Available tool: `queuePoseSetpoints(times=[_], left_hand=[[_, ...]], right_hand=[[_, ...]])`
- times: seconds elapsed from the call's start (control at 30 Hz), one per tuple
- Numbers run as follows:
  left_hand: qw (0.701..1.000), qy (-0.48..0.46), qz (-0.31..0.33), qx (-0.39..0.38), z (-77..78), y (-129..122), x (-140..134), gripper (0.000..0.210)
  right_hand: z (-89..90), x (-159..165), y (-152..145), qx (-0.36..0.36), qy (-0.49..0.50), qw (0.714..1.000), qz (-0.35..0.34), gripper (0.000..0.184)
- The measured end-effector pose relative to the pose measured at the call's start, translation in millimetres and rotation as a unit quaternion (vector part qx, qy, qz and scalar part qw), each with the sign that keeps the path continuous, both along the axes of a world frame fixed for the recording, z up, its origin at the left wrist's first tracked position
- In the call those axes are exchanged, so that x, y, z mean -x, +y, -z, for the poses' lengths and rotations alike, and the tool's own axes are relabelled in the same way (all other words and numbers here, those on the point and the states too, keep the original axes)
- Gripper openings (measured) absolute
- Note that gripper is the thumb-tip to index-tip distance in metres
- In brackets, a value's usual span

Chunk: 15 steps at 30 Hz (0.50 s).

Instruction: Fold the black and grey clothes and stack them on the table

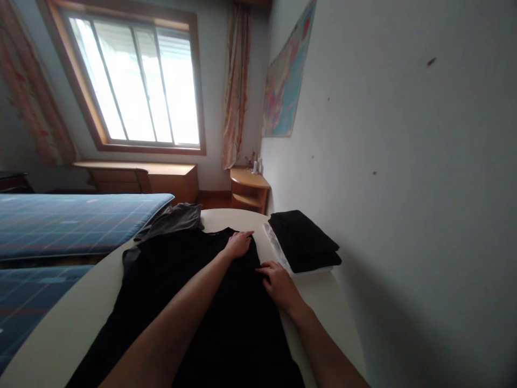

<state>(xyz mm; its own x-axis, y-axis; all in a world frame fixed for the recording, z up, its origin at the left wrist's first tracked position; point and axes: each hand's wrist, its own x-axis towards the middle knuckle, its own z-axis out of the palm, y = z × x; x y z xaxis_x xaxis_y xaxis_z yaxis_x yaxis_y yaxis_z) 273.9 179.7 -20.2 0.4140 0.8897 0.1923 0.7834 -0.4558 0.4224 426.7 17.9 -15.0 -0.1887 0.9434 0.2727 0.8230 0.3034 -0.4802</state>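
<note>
A black T-shirt point(242, 318) lies spread over the round white table, its neckline at the far end. My left hand point(239, 244) rests flat on the cloth near the far right shoulder, fingers stretched out. At the shirt's right edge is my right hand point(279, 283), with its fingers loosely bent and apart, touching the border of the cloth. Just right of it sits a folded black garment point(302, 240) on top of something white point(274, 242). Behind the shirt's left shoulder, a crumpled dark grey garment point(173, 220) lies at the table's far edge.
The round table's white top point(60, 323) shows on both sides of the shirt. A bare wall point(424, 242) runs close along the right. Blue plaid mattresses point(81, 221) lie to the left. Farther back are a wooden corner shelf point(248, 178) and a long desk point(173, 169) under the window.
</note>
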Motion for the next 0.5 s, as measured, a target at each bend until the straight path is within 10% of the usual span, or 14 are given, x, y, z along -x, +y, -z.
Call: queuePoseSetpoints(times=[0.5], left_hand=[[0.999, 0.033, 0.006, -0.02, 16.3, 12.2, -8.8, 0.048]], right_hand=[[-5.9, -2.6, -0.5, 0.03, 0.034, 0.998, 0.042, 0.037]])
